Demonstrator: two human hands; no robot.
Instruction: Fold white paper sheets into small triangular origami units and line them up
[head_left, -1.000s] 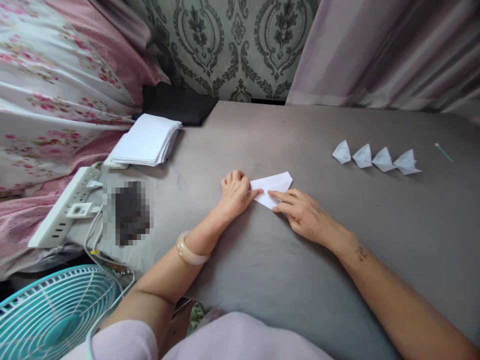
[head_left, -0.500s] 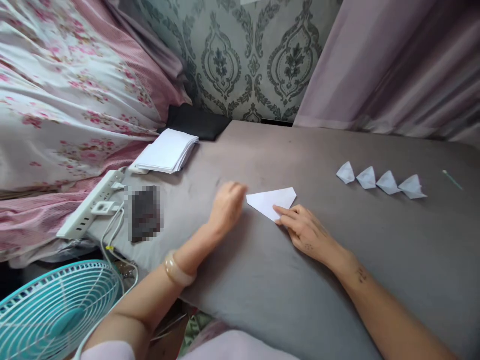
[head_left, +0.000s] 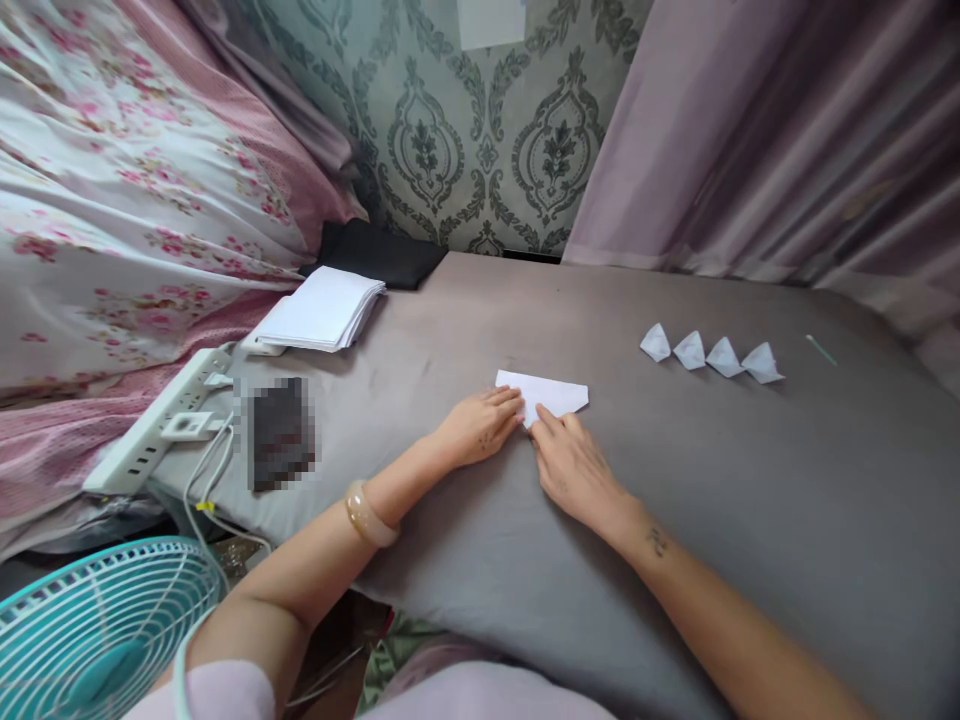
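A white sheet of paper [head_left: 555,390], folded into a flat shape with a pointed lower tip, lies on the grey cloth-covered surface. My left hand [head_left: 484,425] rests on its left end, fingers stretched out and lying flat. From the near side, my right hand [head_left: 574,460] grips the lower tip, with the index finger on top and the other fingers bent. Parts of the paper's left and lower edges are hidden under my fingers. Several small folded paper pieces [head_left: 690,350] stand in a row to the right, apart from both hands.
A stack of white paper [head_left: 319,310] lies at the back left, by a black folded item [head_left: 382,255]. Nearer are a white power strip [head_left: 161,420] with cables and a blurred-out dark object [head_left: 281,435]. A turquoise fan [head_left: 112,630] stands at lower left; a thin stick [head_left: 821,350] lies far right.
My left hand has come down from beside the paper onto its left end, its curled fingers now flat. The paper has turned slightly. The view has shifted a little to the right.
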